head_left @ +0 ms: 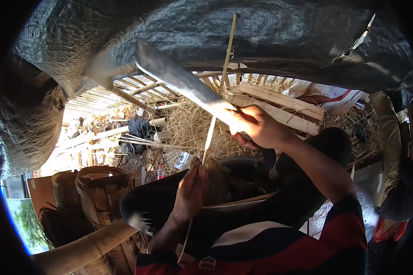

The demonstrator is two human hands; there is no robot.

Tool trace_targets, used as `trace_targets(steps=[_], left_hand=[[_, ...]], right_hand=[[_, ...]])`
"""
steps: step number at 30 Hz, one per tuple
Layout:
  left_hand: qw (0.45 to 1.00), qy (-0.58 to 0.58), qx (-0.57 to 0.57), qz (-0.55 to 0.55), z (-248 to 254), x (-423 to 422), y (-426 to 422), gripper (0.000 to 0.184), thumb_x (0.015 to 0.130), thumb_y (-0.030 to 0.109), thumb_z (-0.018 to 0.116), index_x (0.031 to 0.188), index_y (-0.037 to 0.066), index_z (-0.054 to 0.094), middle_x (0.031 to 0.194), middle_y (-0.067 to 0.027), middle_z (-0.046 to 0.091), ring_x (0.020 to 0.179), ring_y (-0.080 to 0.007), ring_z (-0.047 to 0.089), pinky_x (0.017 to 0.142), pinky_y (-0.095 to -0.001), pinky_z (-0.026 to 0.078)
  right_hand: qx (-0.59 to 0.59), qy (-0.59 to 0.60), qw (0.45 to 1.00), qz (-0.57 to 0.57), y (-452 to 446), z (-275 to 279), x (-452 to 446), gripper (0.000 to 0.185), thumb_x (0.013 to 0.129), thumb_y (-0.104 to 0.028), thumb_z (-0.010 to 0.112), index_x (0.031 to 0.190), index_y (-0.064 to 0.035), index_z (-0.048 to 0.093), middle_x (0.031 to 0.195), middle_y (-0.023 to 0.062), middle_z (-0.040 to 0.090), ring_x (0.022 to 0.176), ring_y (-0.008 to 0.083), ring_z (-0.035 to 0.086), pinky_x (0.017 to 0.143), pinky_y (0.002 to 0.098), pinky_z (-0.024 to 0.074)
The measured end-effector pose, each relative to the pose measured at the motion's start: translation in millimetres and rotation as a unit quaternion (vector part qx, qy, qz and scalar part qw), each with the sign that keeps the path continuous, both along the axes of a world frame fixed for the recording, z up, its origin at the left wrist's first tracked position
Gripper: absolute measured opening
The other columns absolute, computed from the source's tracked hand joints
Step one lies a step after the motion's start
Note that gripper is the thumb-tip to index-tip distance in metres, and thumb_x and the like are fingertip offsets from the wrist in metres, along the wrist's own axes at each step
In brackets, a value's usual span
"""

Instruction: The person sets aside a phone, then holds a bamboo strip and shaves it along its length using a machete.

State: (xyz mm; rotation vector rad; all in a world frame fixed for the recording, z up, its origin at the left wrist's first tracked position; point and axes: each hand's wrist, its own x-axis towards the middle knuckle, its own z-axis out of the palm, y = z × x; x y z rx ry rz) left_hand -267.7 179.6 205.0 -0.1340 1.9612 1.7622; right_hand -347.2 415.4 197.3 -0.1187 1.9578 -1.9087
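Note:
My left hand (190,192) is closed around a long, thin bamboo strip (209,140), which slants from near my lap up toward the dark sheeting. In my right hand (257,128) is a machete (181,80), its broad blade pointing up and to the left. The blade crosses the strip above my left hand; whether the edge touches it, I cannot tell. Bright sunlight washes out the part of the blade near my right fingers. A dark, curved handle end (266,160) shows below that hand. Between my legs lies a dark, round container (236,160), partly hidden.
Dark plastic sheeting (192,27) hangs low overhead. Shavings (188,123) cover the ground ahead, beside wooden planks (284,101) and a white sack (337,98). On the left are a woven basket (101,195) and a thick bamboo pole (87,243).

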Motion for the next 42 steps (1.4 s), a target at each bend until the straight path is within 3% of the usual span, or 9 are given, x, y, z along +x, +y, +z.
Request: trace_targets(steps=[8,13,16,20,23,32,35,40,42], left_hand=[[0.993,0.104,-0.060,-0.021,-9.1,-4.8,-2.1,0.019,0.100,0.025,0.041,0.089,0.011,0.050,0.060,0.0075,0.036,0.047,-0.0014,0.029,0.041,-0.0186,0.023],[0.997,-0.062,0.030,0.031,-7.3,-9.0,-11.9,0.022,0.101,0.020,0.041,0.093,0.002,0.050,0.063,0.0018,0.041,0.056,-0.0056,0.035,0.050,-0.0236,0.031],[1.000,-0.018,-0.021,-0.008,-6.0,-6.0,-8.4,0.022,0.101,0.020,0.042,0.094,0.002,0.051,0.064,0.0016,0.043,0.057,-0.0057,0.037,0.051,-0.0233,0.032],[0.999,0.027,-0.023,-0.013,-12.4,-9.1,-5.1,0.021,0.100,0.020,0.042,0.094,0.003,0.052,0.065,0.0029,0.044,0.058,-0.0054,0.038,0.052,-0.0225,0.033],[0.999,-0.004,-0.052,-0.015,-6.9,-9.0,-3.5,0.021,0.100,0.030,0.043,0.089,0.014,0.052,0.061,0.0079,0.037,0.046,-0.0012,0.028,0.041,-0.0189,0.021],[0.994,-0.092,0.053,-0.018,0.1,-7.9,-2.0,0.022,0.099,0.030,0.044,0.089,0.012,0.051,0.060,0.0069,0.037,0.046,-0.0013,0.028,0.041,-0.0198,0.020],[0.991,-0.101,0.084,-0.038,2.8,-8.4,-6.0,0.018,0.100,0.021,0.044,0.094,0.005,0.052,0.067,0.0038,0.042,0.059,-0.0037,0.037,0.053,-0.0200,0.031],[0.995,0.087,-0.031,-0.025,-14.0,-4.6,-4.9,0.023,0.100,0.025,0.042,0.086,0.009,0.051,0.060,0.0076,0.038,0.048,-0.0013,0.028,0.043,-0.0197,0.021],[0.996,0.082,-0.038,-0.018,-13.1,-6.3,-6.5,0.022,0.100,0.025,0.043,0.087,0.010,0.051,0.061,0.0077,0.038,0.048,-0.0013,0.029,0.043,-0.0193,0.022]], right_hand=[[-0.023,-0.078,0.997,-0.011,-10.7,-0.5,1.9,0.042,0.099,-0.039,0.043,0.080,-0.0036,0.056,0.055,-0.0001,0.049,0.042,0.0076,0.045,0.041,0.0245,0.0377],[-0.023,-0.042,0.999,0.002,-10.2,-1.6,-5.1,0.047,0.096,-0.043,0.047,0.074,-0.0026,0.055,0.054,0.0011,0.050,0.044,0.0080,0.047,0.040,0.0236,0.0398],[-0.102,-0.045,0.994,-0.006,-7.4,-3.0,-4.4,0.046,0.097,-0.042,0.046,0.073,-0.0035,0.055,0.054,0.0012,0.050,0.045,0.0081,0.047,0.041,0.0244,0.0395],[0.083,-0.003,0.993,0.087,-26.6,5.0,12.1,0.049,0.096,-0.045,0.047,0.072,-0.0039,0.059,0.056,0.0007,0.052,0.046,0.0078,0.047,0.044,0.0250,0.0386],[-0.072,-0.067,0.994,0.036,-19.8,-11.4,0.1,0.050,0.095,-0.048,0.049,0.074,-0.0036,0.057,0.055,0.0007,0.051,0.046,0.0078,0.048,0.043,0.0242,0.0384],[-0.029,0.000,0.988,-0.148,15.2,5.6,-19.8,0.062,0.088,-0.063,0.049,0.066,-0.0050,0.053,0.047,-0.0007,0.043,0.039,0.0092,0.045,0.038,0.0264,0.0366],[-0.011,-0.008,0.983,-0.185,19.4,11.6,-19.9,0.065,0.086,-0.066,0.050,0.075,-0.0024,0.057,0.048,-0.0008,0.044,0.038,0.0090,0.044,0.037,0.0255,0.0367],[-0.001,-0.035,0.991,-0.131,17.6,3.9,-14.7,0.065,0.087,-0.065,0.048,0.074,-0.0021,0.055,0.051,0.0007,0.047,0.038,0.0095,0.046,0.037,0.0253,0.0380],[-0.046,-0.027,0.995,-0.079,3.5,-0.8,-3.2,0.054,0.095,-0.050,0.046,0.072,-0.0024,0.053,0.053,0.0032,0.050,0.042,0.0088,0.049,0.041,0.0256,0.0393]])
